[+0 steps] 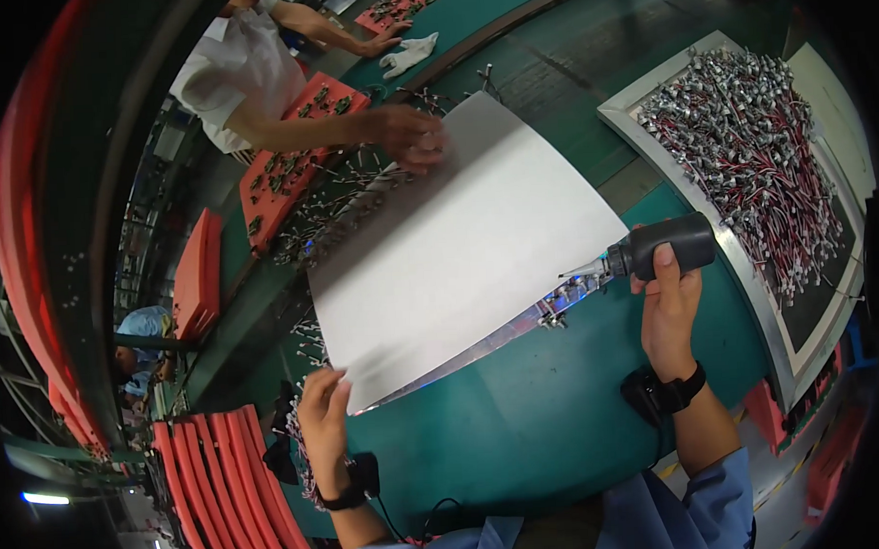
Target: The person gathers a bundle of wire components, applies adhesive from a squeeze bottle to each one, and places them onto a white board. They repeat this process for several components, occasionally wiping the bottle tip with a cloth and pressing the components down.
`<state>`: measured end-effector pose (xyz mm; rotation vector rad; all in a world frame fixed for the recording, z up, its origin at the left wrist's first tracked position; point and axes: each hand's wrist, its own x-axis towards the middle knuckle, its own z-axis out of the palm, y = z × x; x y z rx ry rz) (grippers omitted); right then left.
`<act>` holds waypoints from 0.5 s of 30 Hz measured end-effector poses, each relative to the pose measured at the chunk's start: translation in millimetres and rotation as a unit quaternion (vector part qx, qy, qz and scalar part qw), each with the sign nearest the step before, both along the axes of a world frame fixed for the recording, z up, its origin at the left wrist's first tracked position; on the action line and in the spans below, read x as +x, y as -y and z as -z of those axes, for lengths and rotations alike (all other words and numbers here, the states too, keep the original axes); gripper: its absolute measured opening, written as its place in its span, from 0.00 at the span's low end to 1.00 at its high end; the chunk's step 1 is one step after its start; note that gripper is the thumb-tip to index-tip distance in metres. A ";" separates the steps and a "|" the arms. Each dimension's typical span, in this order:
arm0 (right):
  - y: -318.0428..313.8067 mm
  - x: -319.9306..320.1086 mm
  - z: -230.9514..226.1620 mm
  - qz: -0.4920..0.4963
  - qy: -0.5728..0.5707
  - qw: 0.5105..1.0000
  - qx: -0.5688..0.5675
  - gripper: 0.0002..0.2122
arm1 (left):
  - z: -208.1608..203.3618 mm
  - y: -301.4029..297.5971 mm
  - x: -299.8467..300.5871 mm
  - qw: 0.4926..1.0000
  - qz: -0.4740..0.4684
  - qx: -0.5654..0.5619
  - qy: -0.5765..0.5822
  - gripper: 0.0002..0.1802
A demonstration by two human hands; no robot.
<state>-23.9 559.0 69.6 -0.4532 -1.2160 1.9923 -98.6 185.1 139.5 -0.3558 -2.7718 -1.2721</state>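
bottle point(685, 245) is being gripped by the right hand point(667, 315), nozzle point(586, 268) being held at the near edge of a white sheet point(458, 245); whether the sheet is being pinched by the curled left hand point(322, 404) cannot be told. dispensing is apparently being readied; steady aiming is being called for.

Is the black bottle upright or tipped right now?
Tipped: the bottle is held sideways in the right hand, nozzle pointing toward the white sheet.
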 end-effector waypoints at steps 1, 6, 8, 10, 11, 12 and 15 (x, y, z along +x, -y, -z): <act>-0.3 0.8 0.4 0.000 -0.002 1.000 0.002 0.18 | 4.5 25.9 12.6 0.999 -0.051 -0.006 0.006 0.08; 2.5 2.9 2.6 -0.006 -0.011 1.000 0.014 0.17 | 14.4 112.7 81.3 0.974 -0.221 -0.038 -0.009 0.08; 6.8 2.4 4.4 -0.012 -0.011 1.000 0.022 0.16 | 17.7 125.8 103.8 0.960 -0.254 -0.120 -0.018 0.10; 11.4 3.2 3.3 -0.010 -0.019 1.000 0.017 0.16 | 24.0 131.3 120.9 0.948 -0.277 -0.156 -0.022 0.11; 16.2 3.5 1.4 -0.009 -0.022 1.000 0.015 0.16 | 32.0 130.8 127.7 0.941 -0.251 -0.222 -0.052 0.12; 23.0 3.5 -0.5 -0.015 -0.022 0.999 0.019 0.16 | 41.2 128.8 133.8 0.929 -0.222 -0.286 -0.081 0.13; 46.9 3.4 -5.5 -0.057 -0.035 0.998 -0.006 0.16 | 64.3 115.4 146.2 0.904 -0.188 -0.365 -0.117 0.16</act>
